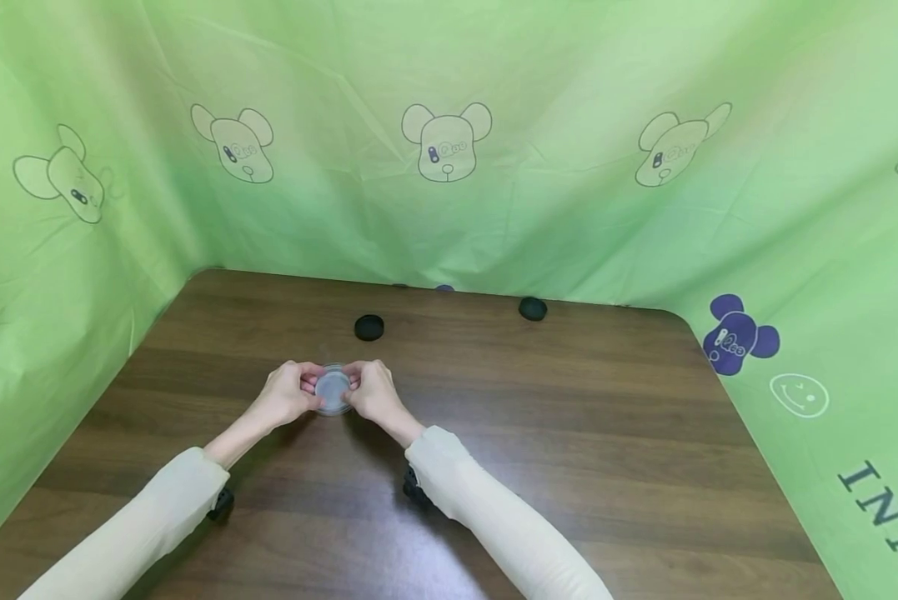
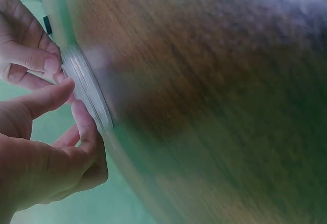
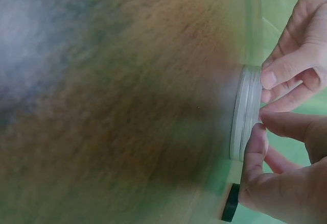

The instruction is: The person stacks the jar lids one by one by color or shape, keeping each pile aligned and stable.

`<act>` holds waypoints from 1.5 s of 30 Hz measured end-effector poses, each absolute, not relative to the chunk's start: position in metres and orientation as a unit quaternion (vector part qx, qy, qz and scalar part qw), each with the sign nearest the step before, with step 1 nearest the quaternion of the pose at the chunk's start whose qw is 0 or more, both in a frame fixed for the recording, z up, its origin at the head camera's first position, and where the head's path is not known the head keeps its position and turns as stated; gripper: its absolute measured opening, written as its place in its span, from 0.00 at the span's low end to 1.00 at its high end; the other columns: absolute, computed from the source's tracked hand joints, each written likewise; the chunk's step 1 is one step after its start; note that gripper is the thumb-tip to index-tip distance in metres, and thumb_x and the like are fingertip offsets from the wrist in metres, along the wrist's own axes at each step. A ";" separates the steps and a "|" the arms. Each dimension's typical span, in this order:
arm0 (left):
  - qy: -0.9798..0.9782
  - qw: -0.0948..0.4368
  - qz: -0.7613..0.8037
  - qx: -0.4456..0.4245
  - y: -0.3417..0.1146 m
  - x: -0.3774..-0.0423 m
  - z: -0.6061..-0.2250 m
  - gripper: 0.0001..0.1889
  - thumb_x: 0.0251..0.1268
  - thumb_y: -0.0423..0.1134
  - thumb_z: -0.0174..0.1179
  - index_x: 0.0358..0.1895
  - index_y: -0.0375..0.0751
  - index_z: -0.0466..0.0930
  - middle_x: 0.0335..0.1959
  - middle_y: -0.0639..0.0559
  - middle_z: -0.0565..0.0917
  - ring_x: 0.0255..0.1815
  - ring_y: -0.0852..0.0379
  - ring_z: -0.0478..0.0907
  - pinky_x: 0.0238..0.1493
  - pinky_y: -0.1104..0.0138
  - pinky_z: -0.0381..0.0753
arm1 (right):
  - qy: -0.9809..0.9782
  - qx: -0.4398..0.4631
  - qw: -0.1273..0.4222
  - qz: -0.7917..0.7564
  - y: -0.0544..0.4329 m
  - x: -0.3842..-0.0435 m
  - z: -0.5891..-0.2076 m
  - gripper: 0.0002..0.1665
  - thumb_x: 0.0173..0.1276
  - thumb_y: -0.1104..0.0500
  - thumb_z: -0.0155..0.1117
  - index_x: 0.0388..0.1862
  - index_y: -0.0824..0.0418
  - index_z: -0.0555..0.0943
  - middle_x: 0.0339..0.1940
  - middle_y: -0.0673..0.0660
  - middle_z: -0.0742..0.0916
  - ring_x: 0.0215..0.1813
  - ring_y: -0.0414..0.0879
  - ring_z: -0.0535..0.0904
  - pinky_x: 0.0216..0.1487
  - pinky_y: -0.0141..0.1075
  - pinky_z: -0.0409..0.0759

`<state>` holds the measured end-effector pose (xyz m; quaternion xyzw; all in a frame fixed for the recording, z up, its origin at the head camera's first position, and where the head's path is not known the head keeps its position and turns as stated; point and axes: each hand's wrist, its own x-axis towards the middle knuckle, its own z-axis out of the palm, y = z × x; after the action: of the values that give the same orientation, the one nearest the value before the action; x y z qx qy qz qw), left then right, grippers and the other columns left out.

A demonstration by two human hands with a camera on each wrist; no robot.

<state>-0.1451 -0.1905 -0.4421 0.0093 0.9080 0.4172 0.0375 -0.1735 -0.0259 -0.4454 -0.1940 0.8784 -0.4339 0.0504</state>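
Between the two hands a clear, shallow, round dish [image 1: 333, 390], like a petri dish, lies flat on the brown table. Its side shows stacked, ridged layers in the left wrist view, where the dish [image 2: 87, 86] is seen edge-on. The left hand [image 1: 287, 396] grips its left rim with thumb and fingertips. On the opposite rim, the right hand [image 1: 373, 392] pinches with its thumb and fingers. Seen from the right wrist, the right hand [image 3: 286, 168] and left hand [image 3: 301, 60] meet the near side of the dish [image 3: 245, 114].
Just beyond the hands is a black round disc [image 1: 369, 327]. A second black disc [image 1: 533, 309] lies farther right, near the back edge. Green printed curtain [image 1: 449, 225] encloses the back and sides of the wooden table [image 1: 606, 433].
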 end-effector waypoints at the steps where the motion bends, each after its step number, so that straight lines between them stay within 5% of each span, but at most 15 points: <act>1: 0.909 0.036 0.416 0.012 -0.191 -0.145 -0.443 0.23 0.46 0.24 0.69 0.50 0.25 0.79 0.36 0.41 0.77 0.37 0.50 0.77 0.40 0.62 0.78 | 0.879 -0.192 0.052 -0.434 -0.026 -0.173 -0.445 0.19 0.50 0.74 0.72 0.44 0.71 0.84 0.30 0.58 0.84 0.38 0.47 0.77 0.41 0.28 0.73; 22: 0.909 0.030 0.416 0.014 -0.193 -0.140 -0.449 0.23 0.46 0.25 0.69 0.51 0.23 0.79 0.38 0.39 0.77 0.37 0.50 0.78 0.39 0.62 0.80 | 0.882 -0.205 0.081 -0.417 -0.027 -0.164 -0.443 0.24 0.52 0.69 0.72 0.51 0.71 0.82 0.30 0.57 0.81 0.40 0.43 0.70 0.39 0.27 0.71; 31: 0.899 0.038 0.435 0.012 -0.194 -0.140 -0.449 0.22 0.50 0.26 0.68 0.51 0.23 0.78 0.36 0.41 0.82 0.38 0.50 0.79 0.40 0.62 0.80 | 0.873 -0.190 0.078 -0.442 -0.025 -0.165 -0.446 0.23 0.53 0.70 0.72 0.51 0.71 0.82 0.35 0.59 0.82 0.43 0.50 0.77 0.38 0.26 0.74; 45: 0.865 0.045 0.499 0.002 -0.199 -0.139 -0.448 0.20 0.62 0.31 0.63 0.55 0.23 0.76 0.43 0.38 0.81 0.41 0.51 0.78 0.33 0.72 0.78 | 0.858 -0.154 0.095 -0.481 -0.023 -0.170 -0.444 0.20 0.57 0.71 0.68 0.50 0.69 0.82 0.34 0.58 0.85 0.30 0.36 0.75 0.33 0.25 0.74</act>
<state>-0.1395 -0.1994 -0.4481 0.0022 0.8651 0.4995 0.0454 -0.1700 -0.0231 -0.4439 -0.1535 0.8578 -0.4812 0.0952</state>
